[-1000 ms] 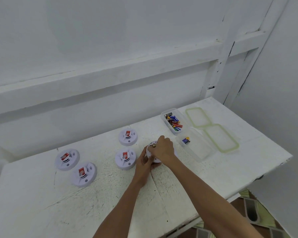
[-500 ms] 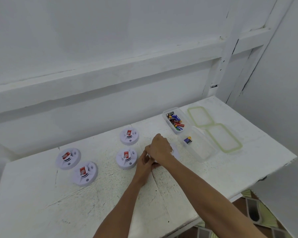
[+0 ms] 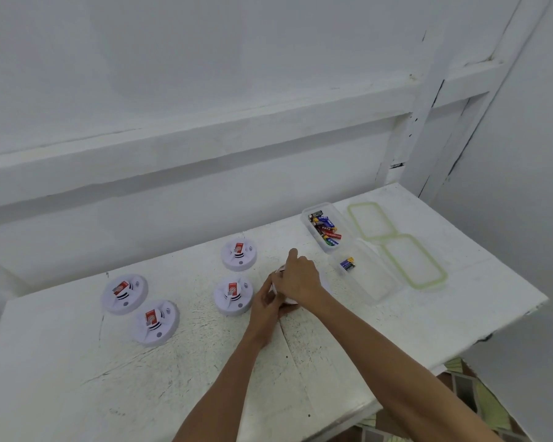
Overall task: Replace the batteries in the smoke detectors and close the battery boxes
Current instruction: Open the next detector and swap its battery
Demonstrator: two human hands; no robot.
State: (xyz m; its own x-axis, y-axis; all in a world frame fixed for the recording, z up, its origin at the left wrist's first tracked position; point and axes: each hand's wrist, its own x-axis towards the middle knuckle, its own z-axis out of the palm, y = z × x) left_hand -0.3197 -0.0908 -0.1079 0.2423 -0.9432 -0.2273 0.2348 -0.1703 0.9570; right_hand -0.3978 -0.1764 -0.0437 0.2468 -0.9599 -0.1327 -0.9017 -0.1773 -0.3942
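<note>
Head view, bench entry. I hold a round white plastic smoke detector (image 3: 288, 301) on the scuffed white-painted table (image 3: 332, 352), between the other units and the battery boxes. Only slivers of its rim show past my hands.

My left hand (image 3: 264, 309) wraps its near left edge, fingers curled around the rim. My right hand (image 3: 300, 279) lies over its top with fingers bent down onto it and one finger sticking up. I cannot tell what the fingertips underneath are doing, nor whether the battery box is closed.

Four more round white smoke detectors with red labels lie face up to my left: a far one (image 3: 239, 255), one just beside my left hand (image 3: 233, 296), and a touching pair well apart at far left (image 3: 124, 293) (image 3: 155, 322).

To my right, a clear rectangular plastic container (image 3: 306, 215) holds a heap of mixed coloured batteries (image 3: 324, 228). A second clear container (image 3: 380, 291), touching it, holds a small cluster of batteries (image 3: 347, 264) at its far end. Two green-rimmed clear lids (image 3: 353, 218) (image 3: 428, 283) lie flat beyond the containers.
</note>
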